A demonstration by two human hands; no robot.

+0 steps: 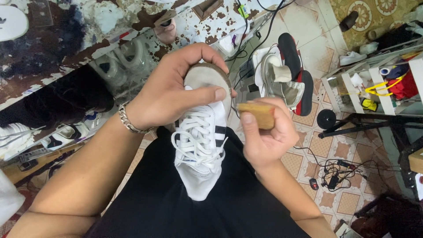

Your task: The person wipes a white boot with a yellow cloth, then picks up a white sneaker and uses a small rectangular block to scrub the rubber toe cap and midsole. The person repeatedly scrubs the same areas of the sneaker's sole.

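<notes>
Fingers of the left hand (172,94) wrap a white sneaker (200,136) on the lap; right hand (264,136) pinches a tan block (257,114) beside its toe. Loose grip could let the shoe slide off.

Your white leather lace-up sneaker (200,141): white laces, black side stripes, toe cap greyish-tan, possibly soiled; hard to tell at this angle. Small tan rectangular block (257,114): plain yellowish-brown. Silver chain-link bracelet (128,121): bright metal. Your black fabric garment (185,211): solid black. Worn wooden workbench (66,39): dark brown, mottled with flaking white patches. Tiled floor (348,176): cream squares with tan-orange lattice inserts. Grey, black and red shoes (286,75): silver-grey uppers, black soles edged in red.
</notes>
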